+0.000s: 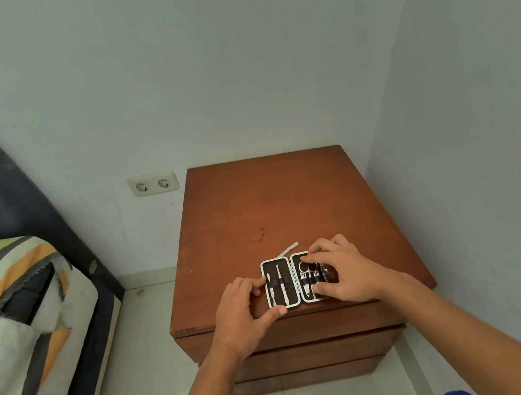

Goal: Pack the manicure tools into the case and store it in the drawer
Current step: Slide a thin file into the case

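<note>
A small manicure case [279,282] with a white rim and dark lining lies open flat near the front edge of a brown wooden nightstand [270,202]. Its left half holds two slim metal tools under a strap; its right half holds scissors and other small tools. A thin metal nail file [288,249] lies loose on the wood just behind the case. My left hand [242,312] pinches the case's left edge with thumb and fingers. My right hand [345,269] covers the right half, fingers pressing on a tool there; the tool itself is mostly hidden.
The nightstand's drawer fronts [314,355] are shut below the top. A bed with a striped cover [11,311] stands at the left, with a dark headboard. A double wall socket [153,184] sits left of the nightstand. Walls close in behind and on the right.
</note>
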`<action>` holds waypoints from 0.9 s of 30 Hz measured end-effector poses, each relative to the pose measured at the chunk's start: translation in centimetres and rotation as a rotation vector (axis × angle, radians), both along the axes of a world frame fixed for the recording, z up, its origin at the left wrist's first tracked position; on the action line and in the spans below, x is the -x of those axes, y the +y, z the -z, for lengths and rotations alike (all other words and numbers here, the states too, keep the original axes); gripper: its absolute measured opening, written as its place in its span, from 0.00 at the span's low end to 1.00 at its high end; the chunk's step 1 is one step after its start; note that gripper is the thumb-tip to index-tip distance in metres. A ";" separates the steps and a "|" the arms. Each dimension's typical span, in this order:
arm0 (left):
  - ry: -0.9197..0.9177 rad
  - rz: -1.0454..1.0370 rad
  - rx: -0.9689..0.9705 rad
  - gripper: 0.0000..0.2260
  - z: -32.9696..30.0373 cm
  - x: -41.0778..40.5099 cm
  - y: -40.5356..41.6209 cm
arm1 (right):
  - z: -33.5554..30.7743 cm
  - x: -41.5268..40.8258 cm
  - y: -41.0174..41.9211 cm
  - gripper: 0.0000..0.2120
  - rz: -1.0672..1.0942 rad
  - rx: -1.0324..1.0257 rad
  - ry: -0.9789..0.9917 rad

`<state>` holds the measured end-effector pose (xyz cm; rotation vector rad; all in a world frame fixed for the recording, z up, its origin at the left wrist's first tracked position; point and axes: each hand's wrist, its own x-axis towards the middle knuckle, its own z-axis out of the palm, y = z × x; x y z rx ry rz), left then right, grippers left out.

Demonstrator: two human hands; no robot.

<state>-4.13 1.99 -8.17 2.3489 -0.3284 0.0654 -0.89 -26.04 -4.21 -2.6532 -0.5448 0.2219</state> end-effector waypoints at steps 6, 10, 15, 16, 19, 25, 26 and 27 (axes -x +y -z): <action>0.004 -0.002 0.015 0.25 -0.1 0.0 -0.1 | -1.0 -3.0 0.7 0.11 0.242 -0.189 -0.081; 0.015 0.003 0.025 0.25 -0.1 0.0 0.0 | -1.8 -5.5 2.2 0.07 0.223 -0.127 -0.055; 0.012 0.005 0.033 0.25 0.0 -0.1 0.0 | -1.6 -7.2 3.2 0.03 0.146 -0.043 0.018; 0.013 0.005 0.034 0.25 0.0 -0.1 0.0 | -1.4 -7.4 3.2 0.01 0.142 -0.031 0.025; 0.017 0.002 0.038 0.25 0.1 -0.1 0.1 | -1.3 -7.7 3.1 0.02 0.113 0.025 0.061; -0.003 0.009 0.039 0.26 -0.1 -0.1 0.1 | -2.7 -8.0 1.4 0.02 0.322 -0.378 0.125; -0.002 0.009 0.040 0.26 -0.1 -0.1 0.1 | -3.0 -8.0 1.0 0.03 0.347 -0.470 0.162; 0.000 0.009 0.041 0.26 0.0 -0.1 0.1 | -3.3 -7.9 0.7 0.04 0.359 -0.555 0.198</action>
